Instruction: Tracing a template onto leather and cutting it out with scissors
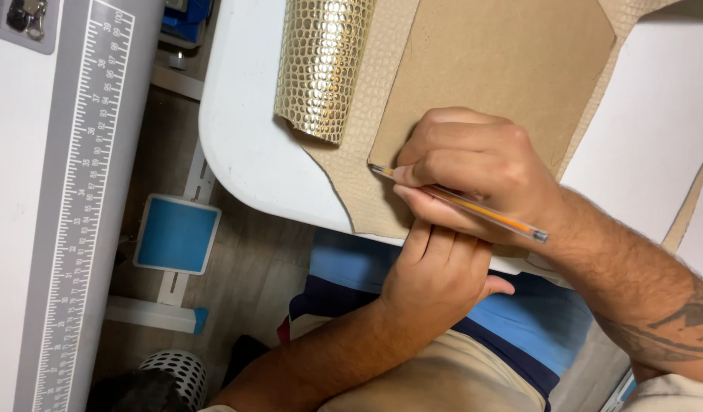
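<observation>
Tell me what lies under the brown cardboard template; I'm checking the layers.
Under the cardboard template lies beige textured material, showing around its edges, on the white table. The covered part is hidden.

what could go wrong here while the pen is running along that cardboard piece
The cardboard template is pinned only near its lower corner by the left hand, so it could shift and skew the line. The rolled gold material may unroll onto it. The right hand hides the pen tip.

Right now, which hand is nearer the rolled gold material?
Right. The right hand with the pen sits just beside the gold roll; the left hand is lower, at the table edge.
</observation>
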